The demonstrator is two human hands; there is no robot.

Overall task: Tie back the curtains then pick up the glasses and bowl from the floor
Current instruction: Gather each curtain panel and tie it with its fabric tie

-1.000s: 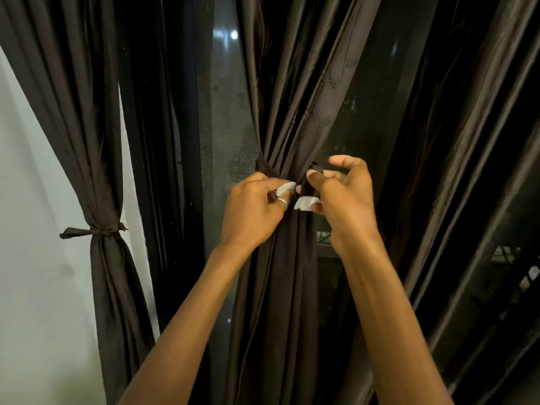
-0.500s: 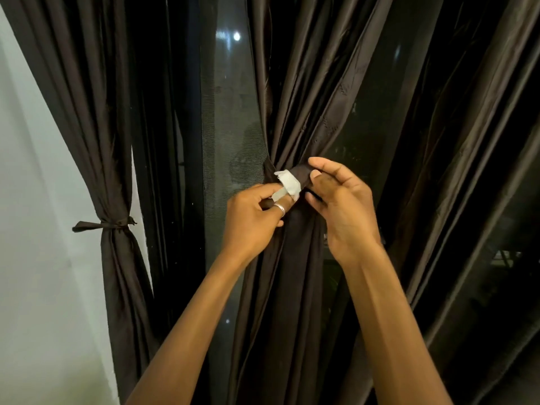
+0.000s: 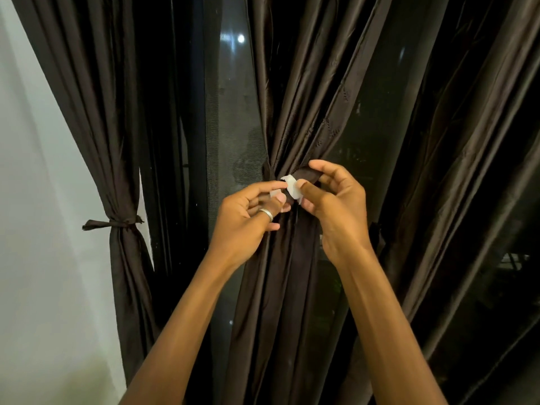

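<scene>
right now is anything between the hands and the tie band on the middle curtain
Nothing visible does. The left hand and right hand both pinch the white ends of the tie band at the gathered middle curtain.

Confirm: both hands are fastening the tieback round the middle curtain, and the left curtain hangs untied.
One error. The head view shows the left curtain tied, a band cinched round it. The left hand and right hand do work the tieback on the middle curtain.

Both forearms up and forward, left grip (image 3: pixel 248 220) and right grip (image 3: pixel 336 211) close together, each in a pinch
</scene>
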